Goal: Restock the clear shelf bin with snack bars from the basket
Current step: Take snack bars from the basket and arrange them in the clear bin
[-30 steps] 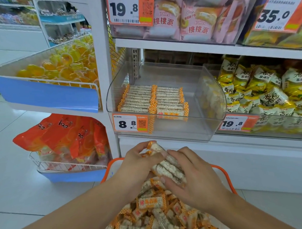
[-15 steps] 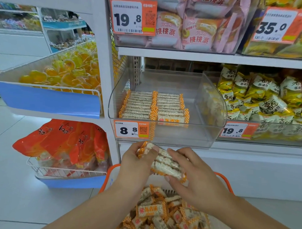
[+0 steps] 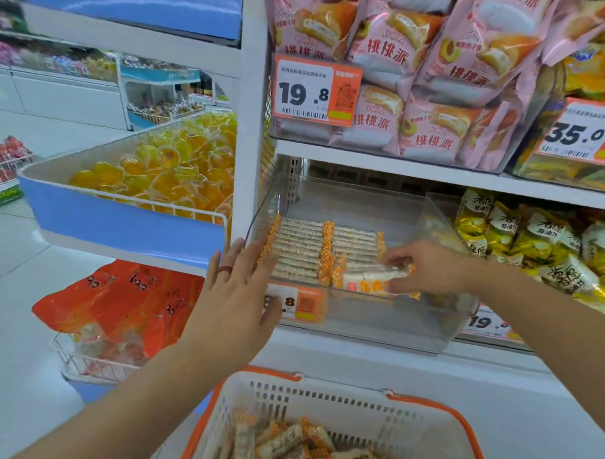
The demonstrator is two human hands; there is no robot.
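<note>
The right hand [image 3: 429,269] pinches a small stack of crinkly, orange-ended snack bars [image 3: 375,278] at the front of the clear plastic shelf bin [image 3: 383,326], beside two flat rows already inside. The left hand [image 3: 238,293], fingers straight and holding nothing, partly hides the bin's price label [image 3: 297,303]. More bars lie loose in the slotted white basket [image 3: 334,400], cut off below.

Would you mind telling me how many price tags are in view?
4: one reading 19.8 on the upper shelf, 35.0 at upper right, one on the clear bin behind the left hand, one at lower right. Others may be hidden.
</note>
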